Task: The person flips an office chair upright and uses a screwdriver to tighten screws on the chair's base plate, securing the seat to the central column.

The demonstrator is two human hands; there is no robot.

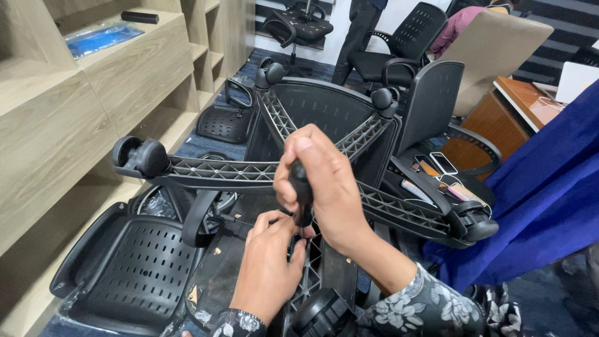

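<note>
While left hand (pixel 268 268) steadies, right hand (pixel 324 187) grips screwdriver (pixel 301 187)

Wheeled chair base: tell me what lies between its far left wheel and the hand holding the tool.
In the head view, one ribbed black arm of the chair base spans from the left wheel to the right hand, which is gripping the black tool handle.
</note>
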